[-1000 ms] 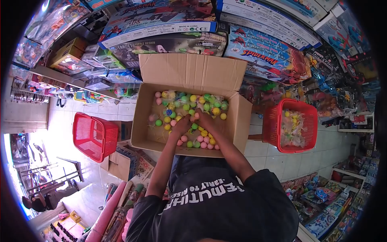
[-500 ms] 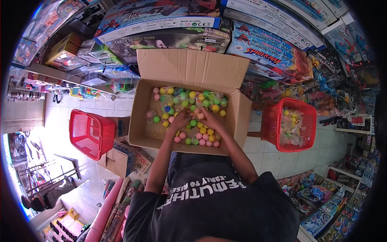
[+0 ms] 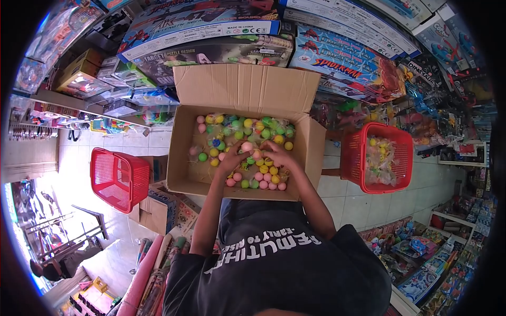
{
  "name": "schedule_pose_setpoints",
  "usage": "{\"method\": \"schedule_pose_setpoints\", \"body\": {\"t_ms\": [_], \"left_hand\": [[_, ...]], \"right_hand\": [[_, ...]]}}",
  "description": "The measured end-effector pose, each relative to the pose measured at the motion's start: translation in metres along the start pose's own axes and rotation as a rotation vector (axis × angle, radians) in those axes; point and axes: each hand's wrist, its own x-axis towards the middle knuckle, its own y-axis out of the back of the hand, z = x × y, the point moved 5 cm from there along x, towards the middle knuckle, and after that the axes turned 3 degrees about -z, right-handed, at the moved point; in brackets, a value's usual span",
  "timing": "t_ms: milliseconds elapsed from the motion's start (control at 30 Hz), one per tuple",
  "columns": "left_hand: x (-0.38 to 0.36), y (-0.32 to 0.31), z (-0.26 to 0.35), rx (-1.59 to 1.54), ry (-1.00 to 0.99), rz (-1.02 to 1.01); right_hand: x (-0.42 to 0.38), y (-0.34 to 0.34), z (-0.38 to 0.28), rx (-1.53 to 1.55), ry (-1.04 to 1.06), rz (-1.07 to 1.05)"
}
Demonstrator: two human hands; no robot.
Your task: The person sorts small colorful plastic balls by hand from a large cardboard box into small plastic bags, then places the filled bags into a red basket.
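Note:
An open cardboard box (image 3: 182, 152) stands before me, holding pink, yellow and green balls, some in clear plastic bags. Above the balls, my left hand (image 3: 232, 159) has its fingers closed on a pink ball (image 3: 246, 147). My right hand (image 3: 278, 155) is bent inward from the other side, its fingertips at a second pink ball (image 3: 256, 154) close by. Whether thin plastic lies between the fingers is too small to tell. Below the hands are loose yellow balls (image 3: 273, 170) and pink balls (image 3: 230, 182).
A red basket (image 3: 138, 181) stands on the left. On the right, another red basket (image 3: 403, 158) holds bagged balls (image 3: 380, 158). Boxed toys (image 3: 342, 63) are stacked behind the cardboard box, and shelves of packaged toys (image 3: 421, 253) line the right.
My hands have moved slightly apart, the right one outward. The pink balls between them show more plainly now. The view has shifted slightly.

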Motion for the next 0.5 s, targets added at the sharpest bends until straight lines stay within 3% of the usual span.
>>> {"method": "schedule_pose_setpoints", "body": {"t_ms": [67, 100, 167, 267, 300, 367, 500], "left_hand": [[-0.001, 0.002, 0.003, 0.042, -0.046, 0.003], [-0.002, 0.004, 0.0, -0.043, -0.053, 0.033], [-0.001, 0.007, -0.004, -0.127, -0.061, 0.059], [0.007, 0.012, -0.019, -0.289, -0.062, 0.064], [0.008, 0.011, -0.02, -0.303, -0.065, 0.053], [0.009, 0.01, -0.022, -0.315, -0.072, 0.04], [0.004, 0.005, -0.015, -0.288, -0.08, 0.014]], "right_hand": [[0.025, 0.03, 0.026, -0.184, 0.194, 0.224], [0.024, 0.034, 0.02, -0.184, 0.195, 0.222], [0.01, 0.057, -0.002, -0.743, 0.197, 0.7], [0.023, 0.07, 0.004, -0.72, 0.19, 0.867], [0.032, 0.075, 0.012, -0.718, 0.189, 0.871], [0.056, 0.084, 0.039, -0.695, -0.019, 0.671], [0.064, 0.084, 0.048, -0.626, -0.107, 0.673]]}}
